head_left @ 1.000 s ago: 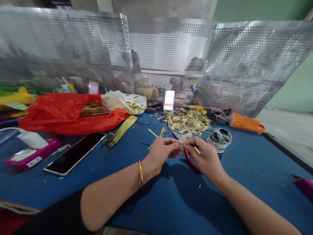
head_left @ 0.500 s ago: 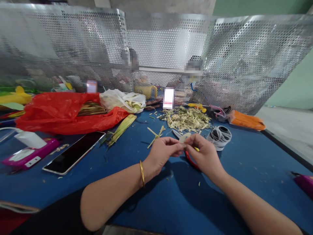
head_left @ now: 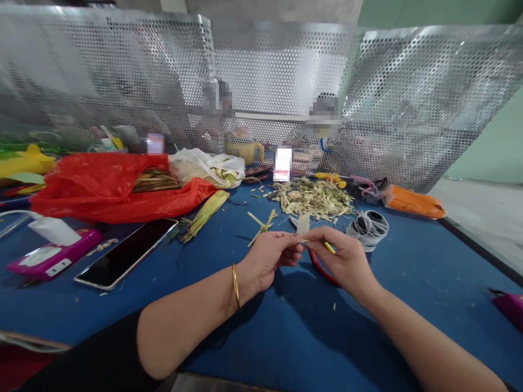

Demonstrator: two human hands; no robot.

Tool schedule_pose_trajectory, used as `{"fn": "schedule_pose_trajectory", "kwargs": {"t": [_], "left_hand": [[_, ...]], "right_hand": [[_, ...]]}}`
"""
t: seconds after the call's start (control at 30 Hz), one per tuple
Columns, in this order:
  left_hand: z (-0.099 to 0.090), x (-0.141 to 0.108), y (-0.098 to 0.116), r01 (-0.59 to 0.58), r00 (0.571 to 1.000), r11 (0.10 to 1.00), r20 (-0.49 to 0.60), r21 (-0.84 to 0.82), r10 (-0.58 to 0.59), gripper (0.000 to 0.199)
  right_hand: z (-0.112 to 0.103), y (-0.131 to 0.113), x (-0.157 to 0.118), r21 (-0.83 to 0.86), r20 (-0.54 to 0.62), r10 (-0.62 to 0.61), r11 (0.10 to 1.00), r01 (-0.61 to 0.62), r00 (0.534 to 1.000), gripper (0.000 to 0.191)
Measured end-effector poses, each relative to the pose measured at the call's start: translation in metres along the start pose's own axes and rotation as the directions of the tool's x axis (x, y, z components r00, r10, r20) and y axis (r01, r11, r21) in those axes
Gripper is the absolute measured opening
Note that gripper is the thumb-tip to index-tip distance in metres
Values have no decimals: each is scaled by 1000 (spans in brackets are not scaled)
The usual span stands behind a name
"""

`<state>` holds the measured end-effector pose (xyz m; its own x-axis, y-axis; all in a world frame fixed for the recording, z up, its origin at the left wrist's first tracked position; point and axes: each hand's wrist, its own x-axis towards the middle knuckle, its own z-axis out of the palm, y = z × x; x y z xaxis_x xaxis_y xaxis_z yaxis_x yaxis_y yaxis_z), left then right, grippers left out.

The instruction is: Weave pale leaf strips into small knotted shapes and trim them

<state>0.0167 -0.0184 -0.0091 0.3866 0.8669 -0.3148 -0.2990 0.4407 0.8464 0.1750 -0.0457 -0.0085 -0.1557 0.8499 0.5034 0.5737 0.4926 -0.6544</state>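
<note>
Between my two hands is a small pale piece of husk, pinched at its lower end. My left hand, with a gold bangle at the wrist, closes thumb and forefinger on it from the left. The fingertips of my right hand pinch the same piece from the right. Scissors with red and yellow handles lie on the table below my right hand, partly hidden by it. Left of the fingers lies a small cross of tied husk strips. A spool of whitish thread stands beyond my right hand.
A heap of husk scraps lies behind my hands. On the left are a red plastic bag, a phone and a purple power strip. A perforated metal screen closes the back, with people behind it. An orange packet sits right.
The pale husk piece has turned from a rounded, tilted shape to a narrower upright one. My fingertips have shifted slightly left, and the right fingers now lie flatter across its base.
</note>
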Motion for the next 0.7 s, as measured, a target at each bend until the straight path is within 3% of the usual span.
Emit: {"fn": "schedule_pose_trajectory", "kwargs": {"t": [0.17, 0.27, 0.5, 0.7], "left_hand": [[0, 1, -1, 92, 996, 993, 28, -77, -90, 11], [0, -1, -1, 81, 996, 995, 32, -59, -79, 8], [2, -2, -2, -125, 992, 990, 9, 59, 125, 14], [3, -3, -4, -165, 986, 981, 25, 100, 163, 15]], "right_hand": [[-2, 0, 0, -161, 11, -182, 970, 182, 983, 10], [-3, -2, 1, -207, 22, -221, 953, 221, 975, 13], [-2, -5, 0, -77, -14, -35, 996, 33, 999, 12], [-1, -2, 1, 96, -43, 169, 982, -164, 985, 10]]}}
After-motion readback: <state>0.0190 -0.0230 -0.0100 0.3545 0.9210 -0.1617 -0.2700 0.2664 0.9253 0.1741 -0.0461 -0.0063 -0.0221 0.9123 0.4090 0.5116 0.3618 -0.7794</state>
